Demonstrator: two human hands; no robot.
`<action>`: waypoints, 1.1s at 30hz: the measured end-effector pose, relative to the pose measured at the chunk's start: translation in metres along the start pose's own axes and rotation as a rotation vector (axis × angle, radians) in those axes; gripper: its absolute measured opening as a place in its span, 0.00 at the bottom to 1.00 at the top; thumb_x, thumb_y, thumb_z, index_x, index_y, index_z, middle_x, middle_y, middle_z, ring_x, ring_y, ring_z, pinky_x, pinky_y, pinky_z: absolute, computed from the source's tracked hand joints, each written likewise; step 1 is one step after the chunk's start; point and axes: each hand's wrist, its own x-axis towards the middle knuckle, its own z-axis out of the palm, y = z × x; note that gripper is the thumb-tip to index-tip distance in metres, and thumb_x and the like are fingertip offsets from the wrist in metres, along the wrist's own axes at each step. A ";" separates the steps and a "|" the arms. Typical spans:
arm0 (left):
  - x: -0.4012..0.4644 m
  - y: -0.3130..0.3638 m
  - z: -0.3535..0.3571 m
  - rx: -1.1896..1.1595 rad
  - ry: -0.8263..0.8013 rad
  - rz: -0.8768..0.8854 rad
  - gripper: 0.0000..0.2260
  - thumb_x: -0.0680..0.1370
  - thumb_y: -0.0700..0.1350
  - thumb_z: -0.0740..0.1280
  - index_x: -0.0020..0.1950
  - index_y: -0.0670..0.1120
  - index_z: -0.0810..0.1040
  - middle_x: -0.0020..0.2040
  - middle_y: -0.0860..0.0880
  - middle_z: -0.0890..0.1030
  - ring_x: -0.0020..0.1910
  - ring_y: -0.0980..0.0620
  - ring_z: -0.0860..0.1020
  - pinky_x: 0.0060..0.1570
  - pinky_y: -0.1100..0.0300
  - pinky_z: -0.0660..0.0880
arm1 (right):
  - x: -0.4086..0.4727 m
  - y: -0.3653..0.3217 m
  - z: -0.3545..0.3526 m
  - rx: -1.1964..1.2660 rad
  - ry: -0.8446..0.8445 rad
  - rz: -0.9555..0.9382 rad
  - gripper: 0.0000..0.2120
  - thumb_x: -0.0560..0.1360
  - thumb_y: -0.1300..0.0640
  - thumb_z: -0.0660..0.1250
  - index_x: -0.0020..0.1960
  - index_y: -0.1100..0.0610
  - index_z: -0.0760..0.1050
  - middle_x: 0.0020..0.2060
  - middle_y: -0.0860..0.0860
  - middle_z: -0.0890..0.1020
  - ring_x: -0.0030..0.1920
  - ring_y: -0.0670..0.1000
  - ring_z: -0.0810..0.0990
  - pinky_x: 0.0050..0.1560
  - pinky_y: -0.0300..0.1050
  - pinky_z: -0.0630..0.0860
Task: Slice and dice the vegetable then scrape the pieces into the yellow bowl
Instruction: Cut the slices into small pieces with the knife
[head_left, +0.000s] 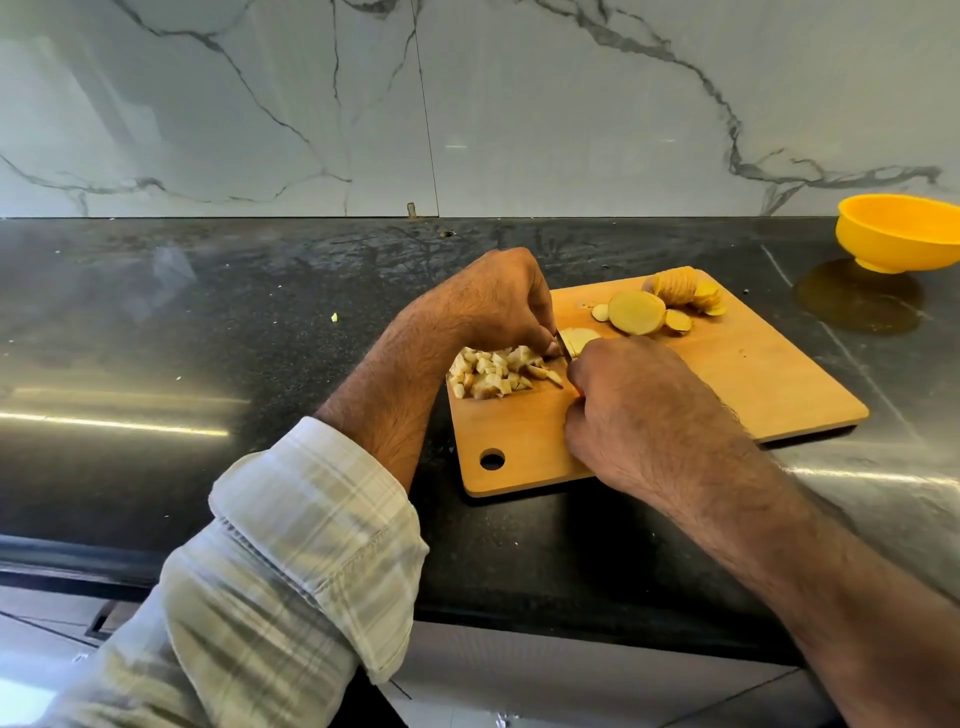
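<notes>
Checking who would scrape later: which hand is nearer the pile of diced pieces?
Left. The left hand hovers at the diced pile's far edge; the right hand, gripping the knife, sits just right of it.

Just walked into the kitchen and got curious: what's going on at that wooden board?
A person is dicing a sliced vegetable on a wooden cutting board. The right hand grips a knife, mostly hidden, while the left hand holds a slice steady at the blade. A pile of diced pieces lies at the board's left edge, and uncut slices wait at its far side. The yellow bowl stands apart on the dark counter, off to the right.
</notes>
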 end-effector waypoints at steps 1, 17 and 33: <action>0.000 -0.001 0.000 -0.008 -0.002 0.001 0.04 0.75 0.47 0.79 0.48 0.49 0.88 0.49 0.54 0.86 0.51 0.57 0.81 0.48 0.63 0.77 | 0.002 0.000 0.000 0.024 -0.010 -0.010 0.11 0.77 0.57 0.69 0.58 0.58 0.79 0.36 0.49 0.69 0.47 0.55 0.77 0.48 0.49 0.77; -0.008 -0.002 -0.007 -0.035 0.076 0.086 0.04 0.79 0.47 0.76 0.52 0.49 0.88 0.47 0.56 0.86 0.48 0.60 0.84 0.54 0.60 0.81 | -0.026 0.065 0.001 0.445 0.451 -0.029 0.16 0.74 0.53 0.74 0.61 0.48 0.85 0.29 0.43 0.81 0.32 0.46 0.79 0.36 0.42 0.77; -0.006 -0.011 -0.007 -0.053 0.185 -0.023 0.12 0.80 0.43 0.73 0.64 0.50 0.83 0.54 0.52 0.86 0.55 0.54 0.83 0.62 0.51 0.81 | -0.024 0.070 0.002 0.334 0.282 0.051 0.19 0.75 0.47 0.73 0.66 0.42 0.81 0.44 0.42 0.81 0.49 0.47 0.78 0.52 0.50 0.83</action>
